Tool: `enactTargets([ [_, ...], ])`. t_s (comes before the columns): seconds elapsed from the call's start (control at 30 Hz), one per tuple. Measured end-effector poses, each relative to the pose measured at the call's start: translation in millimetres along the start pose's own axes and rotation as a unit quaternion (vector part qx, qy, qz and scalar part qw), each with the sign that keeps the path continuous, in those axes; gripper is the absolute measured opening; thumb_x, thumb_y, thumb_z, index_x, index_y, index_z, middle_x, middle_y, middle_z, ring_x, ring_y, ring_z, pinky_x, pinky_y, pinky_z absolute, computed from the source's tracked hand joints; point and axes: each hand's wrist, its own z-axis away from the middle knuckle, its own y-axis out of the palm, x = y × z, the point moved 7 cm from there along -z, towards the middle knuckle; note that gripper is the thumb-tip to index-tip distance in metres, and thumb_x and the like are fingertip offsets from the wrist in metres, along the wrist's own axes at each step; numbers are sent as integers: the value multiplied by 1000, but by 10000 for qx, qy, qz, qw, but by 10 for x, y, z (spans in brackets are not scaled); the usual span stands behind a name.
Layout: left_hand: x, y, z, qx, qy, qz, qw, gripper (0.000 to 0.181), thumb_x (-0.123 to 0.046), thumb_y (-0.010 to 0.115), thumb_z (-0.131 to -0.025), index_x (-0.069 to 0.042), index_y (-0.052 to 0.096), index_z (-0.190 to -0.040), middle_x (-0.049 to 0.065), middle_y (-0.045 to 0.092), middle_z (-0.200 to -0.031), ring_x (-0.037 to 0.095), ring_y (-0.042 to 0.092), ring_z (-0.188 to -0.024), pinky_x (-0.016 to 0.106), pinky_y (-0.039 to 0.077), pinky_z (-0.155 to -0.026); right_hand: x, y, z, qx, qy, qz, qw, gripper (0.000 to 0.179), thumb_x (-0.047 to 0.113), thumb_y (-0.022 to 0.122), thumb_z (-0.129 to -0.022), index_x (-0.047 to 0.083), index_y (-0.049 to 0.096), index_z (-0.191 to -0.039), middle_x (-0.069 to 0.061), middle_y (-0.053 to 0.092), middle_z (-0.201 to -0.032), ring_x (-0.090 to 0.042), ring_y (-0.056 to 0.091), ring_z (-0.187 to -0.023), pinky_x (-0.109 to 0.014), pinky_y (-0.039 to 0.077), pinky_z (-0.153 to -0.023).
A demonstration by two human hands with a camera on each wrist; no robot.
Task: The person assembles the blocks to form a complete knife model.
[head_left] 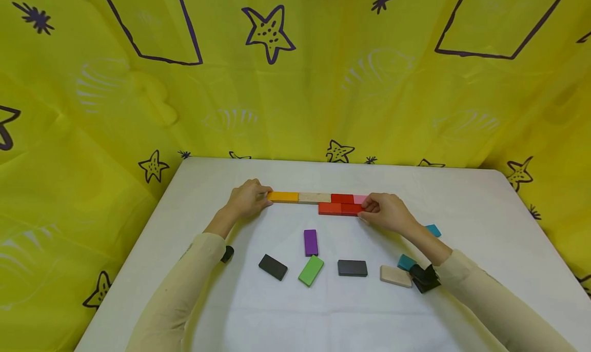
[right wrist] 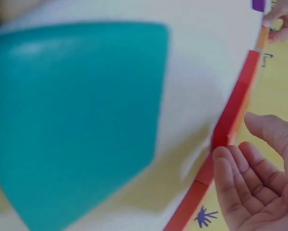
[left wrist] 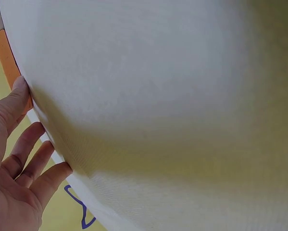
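Two rows of coloured wooden blocks lie end to end on the white table. My left hand (head_left: 249, 198) pinches the free end of the orange block (head_left: 283, 197) at the left of the back row, thumb in front. Beside it come a plain wooden block (head_left: 314, 198), a red block (head_left: 342, 198) and a pink block (head_left: 360, 199). The shorter front row has an orange-red block (head_left: 330, 209) and a darker red block (head_left: 352, 210). At this row's right end is my right hand (right wrist: 259, 178), fingers extended and fingertips at the red end, thumb apart; it hides whatever lies behind.
Nearer me lie a purple block (head_left: 311, 242), a green block (head_left: 311, 271), dark blocks (head_left: 273, 267) and a pale wooden block (head_left: 395, 276). Teal blocks (head_left: 433, 230) are around my right forearm; one looms close in the right wrist view. A yellow patterned curtain (head_left: 314, 95) stands behind the table.
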Motion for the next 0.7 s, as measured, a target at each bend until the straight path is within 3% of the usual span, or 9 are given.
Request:
enactTargets([
  [0.1,-5,1,3,-14,-8,-7,10000,35,-32,73,-96,-17,73,-128,7,63,-106,22,55,-93,41,49,-75,5,-42,53,-13,-21,-173,9998,21,16,79,-90,0,70,-100,-7,70,-90,-22,64,-83,-38,57,-78],
  [0.37,-24,-1,6,76,-109,-36,9999,37,-33,72,-97,-17,72,-130,7,63,-108,23,55,-97,43,49,-78,62,-80,263,-42,-218,-720,9972,20,16,83,-87,4,71,-97,-2,68,-86,-19,62,-81,-21,53,-71],
  [0.7,-5,13,-9,98,-109,-68,9999,36,-33,73,-96,-17,72,-129,7,62,-107,22,54,-94,39,48,-75,110,46,511,235,-226,-894,9955,20,20,81,-90,7,71,-100,2,67,-88,-16,61,-84,-22,53,-76],
])
